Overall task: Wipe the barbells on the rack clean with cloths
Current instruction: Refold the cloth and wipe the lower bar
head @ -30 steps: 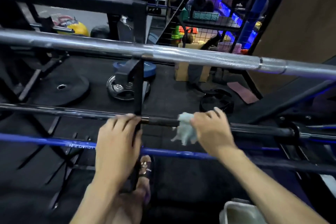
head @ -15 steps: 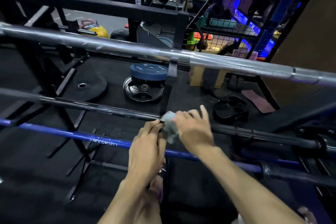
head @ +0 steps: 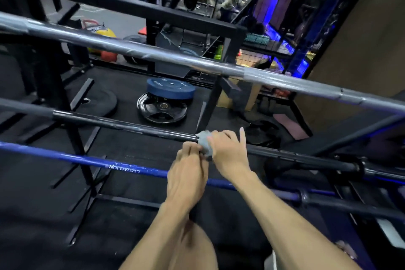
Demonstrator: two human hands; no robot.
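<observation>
Pale cloth (head: 205,143) is bunched on black barbell (head: 122,124), mid rack, btwn silver barbell (head: 153,55) above & blue barbell (head: 87,160) below; R hand (head: 228,152) fingers curled over cloth; L hand (head: 187,176) fingertips pinch it

1. The black rack (head: 228,37) carries three barbells — a silver barbell (head: 153,52) farthest beyond the grip, a black barbell (head: 122,125) at the grip, a blue barbell (head: 87,160) nearest.
2. The dark floor (head: 122,85) beyond the grip bears a black plate (head: 163,108) — a blue plate (head: 171,88) lies atop it.
</observation>
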